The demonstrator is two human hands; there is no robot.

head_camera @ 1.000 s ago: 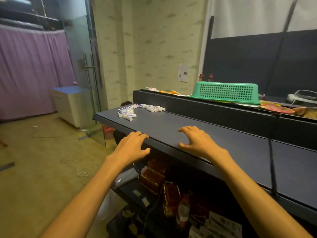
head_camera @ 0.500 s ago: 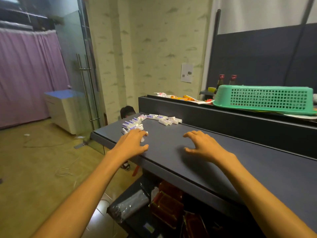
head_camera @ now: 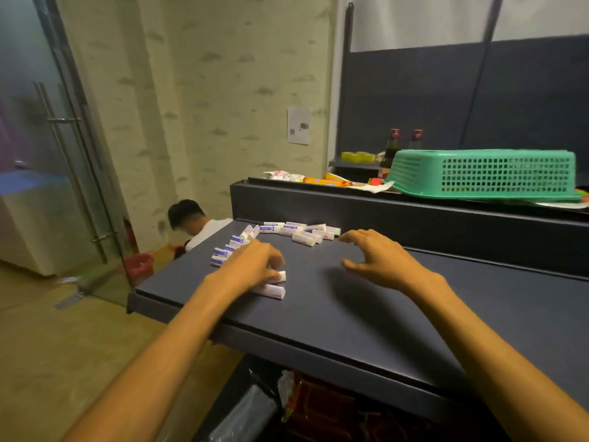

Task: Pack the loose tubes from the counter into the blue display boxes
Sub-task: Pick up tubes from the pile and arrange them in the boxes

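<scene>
The left hand [head_camera: 255, 266] has been brought forward from the counter's [head_camera: 350, 314] near edge onto the closest white tubes [head_camera: 271, 290] — its fingers are now curled over them. The right hand [head_camera: 379, 260] has been lifted and moved toward the far tubes [head_camera: 306, 232], fingers spread, nothing held.

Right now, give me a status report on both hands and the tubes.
Left hand gripping tubes near counter edge. Right hand open, hovering. Far tube pile untouched. No blue boxes in view.
</scene>
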